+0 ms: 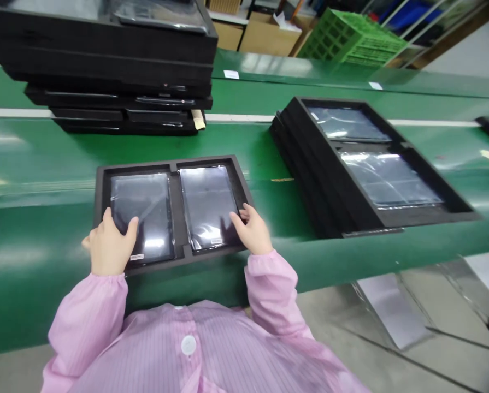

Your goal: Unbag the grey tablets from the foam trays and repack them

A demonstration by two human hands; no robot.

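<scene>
A black foam tray [179, 216] lies flat on the green surface in front of me, with two side-by-side pockets. The left pocket holds a dark tablet-like panel [143, 204] in clear film, and a matching panel [205, 199] fills the right one. Both have a small white label at their lower edge. My left hand [111, 243] grips the tray's left side, its thumb reaching over the panel. At the opposite side, my right hand [253, 229] holds the right rim, thumb inward and fingers bent at the edge. Some fingertips are hidden.
Behind on the left stands a tall stack of black trays [117, 60]. Another tray stack [322, 169], topped with two film-covered panels, is at the right. Beyond the green work surface [244, 134] are cardboard boxes [264, 35] and a green crate [346, 41].
</scene>
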